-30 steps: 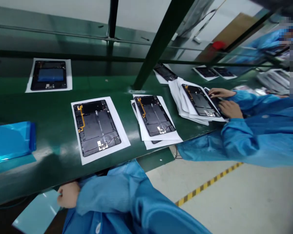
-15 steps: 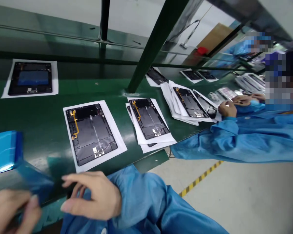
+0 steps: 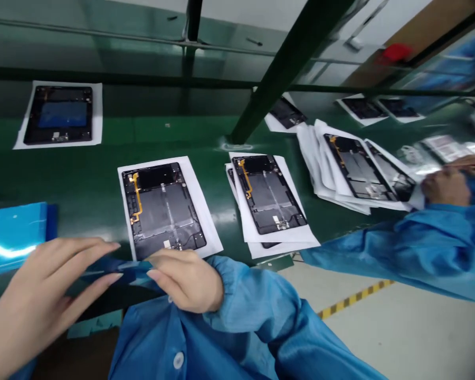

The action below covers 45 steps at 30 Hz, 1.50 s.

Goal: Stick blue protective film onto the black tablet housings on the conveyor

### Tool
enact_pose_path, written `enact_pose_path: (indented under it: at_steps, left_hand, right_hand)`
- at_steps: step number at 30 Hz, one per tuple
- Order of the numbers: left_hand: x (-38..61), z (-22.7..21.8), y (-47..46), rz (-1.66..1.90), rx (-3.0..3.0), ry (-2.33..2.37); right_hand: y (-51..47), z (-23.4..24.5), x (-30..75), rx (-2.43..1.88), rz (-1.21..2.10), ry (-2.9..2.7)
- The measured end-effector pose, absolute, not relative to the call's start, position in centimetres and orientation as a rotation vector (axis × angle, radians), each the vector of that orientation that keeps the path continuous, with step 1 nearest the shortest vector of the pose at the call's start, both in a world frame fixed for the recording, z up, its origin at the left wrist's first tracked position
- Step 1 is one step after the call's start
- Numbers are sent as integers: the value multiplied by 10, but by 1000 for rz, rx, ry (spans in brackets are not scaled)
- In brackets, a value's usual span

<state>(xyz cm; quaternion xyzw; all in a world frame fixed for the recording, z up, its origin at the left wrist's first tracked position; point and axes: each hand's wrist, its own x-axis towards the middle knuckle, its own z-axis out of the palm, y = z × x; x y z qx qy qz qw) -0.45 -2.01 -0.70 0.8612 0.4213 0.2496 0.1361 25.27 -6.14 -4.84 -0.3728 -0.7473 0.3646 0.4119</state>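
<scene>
Film (image 3: 134, 272): translucent blue, stretched as a narrow strip between the two hands, just on the near side of the closest tablet housing.
Right hand (image 3: 193, 282): grip pinched on the film's right end between thumb and fingers.
Left hand (image 3: 53, 282): grip narrow, thumb and forefinger tips slightly apart around the film's left part; whether they touch it, I cannot tell.
Closest tablet housing (image 3: 168, 211): open, inner side up, on a white sheet (image 3: 211, 243), with an orange flex cable (image 3: 138, 200) along its left side; the right hand overlaps its near edge.
Neighbouring tablet housing (image 3: 267, 195): to the right, atop another, with white sheets beneath.
Blue film stack (image 3: 13, 232): glossy, on the near left of the counter (image 3: 87, 179).
Far-left tablet housing (image 3: 59, 94): on white paper, a blue rectangle in its middle.
Right-hand pile (image 3: 358, 166): housings and white sheets, near a co-worker's hand (image 3: 447, 187).
</scene>
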Motion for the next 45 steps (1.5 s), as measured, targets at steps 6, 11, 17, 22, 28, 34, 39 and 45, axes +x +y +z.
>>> enact_pose_path:
  at_steps: [6,11,17,22,28,34,39,45]
  left_hand:
    - [16,12,-1,605,2394,1124]
    - [35,-2,28,726,2367,1256]
    - [28,-31,47,606,2441,1297]
    - [23,-56,46,257,2556,690]
    - [22,-68,45,229,2425,751]
    - [22,-69,45,314,2452,732]
    - [23,-72,45,407,2504,686]
    - [24,-72,45,400,2501,675]
  right_hand:
    - [-46,-38,269,-1124,873,-1706]
    - [-24,-29,286,-1374,850,-1714]
    - [27,-46,324,-1593,1162,-1417]
    - [38,-62,340,-1718,1265,-1285]
    - [26,-60,337,-1819,1122,-1462]
    - [28,-62,338,-1805,1098,-1525]
    - [30,-60,338,-1743,1129,-1522]
    - [30,-61,340,-1726,1114,-1535]
